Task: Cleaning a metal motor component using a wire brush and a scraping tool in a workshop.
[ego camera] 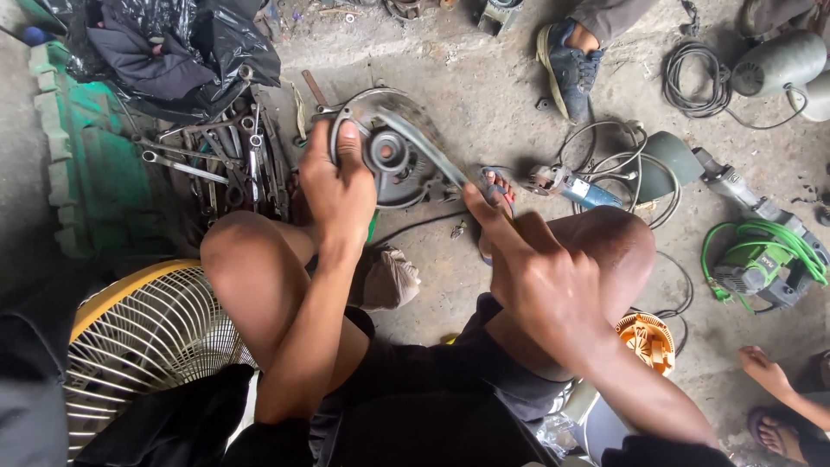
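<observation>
Overhead, from the head camera, we look down on a person squatting on a stained, gritty concrete floor (pixel 484 95), bare knees spread.

Our left hand (pixel 339 186) is clamped over the near-left rim of a round grey metal motor housing (pixel 393 147), a ribbed, disc-shaped casting with a dark hub at its centre; the fingers (pixel 350 138) curl over the edge, the wrist is straight and the forearm runs down toward the body. The housing lies flat on the floor just ahead of the knees, its open face turned up to the camera.

Our right hand (pixel 540 277) is closed in a fist around the near end of a long steel wrench (pixel 424 147), the index finger stretched along the shaft. The wrench's long axis runs diagonally, from the hand at lower right up and left across the housing, its far end above the hub; whether it bites on a nut we cannot tell.

To the left, a heap of greasy spanners (pixel 220 164) lies fanned beside a green plastic crate (pixel 91 164) and black plastic sheeting (pixel 173 52). A yellow-rimmed wire fan guard (pixel 143 333) sits at lower left. To the right lie an angle grinder (pixel 575 188) with looped cable, a green power tool (pixel 756 259) and an orange ribbed part (pixel 647 339). Another person's blue shoe (pixel 568 69) shows at top, another hand (pixel 761 367) at lower right.
</observation>
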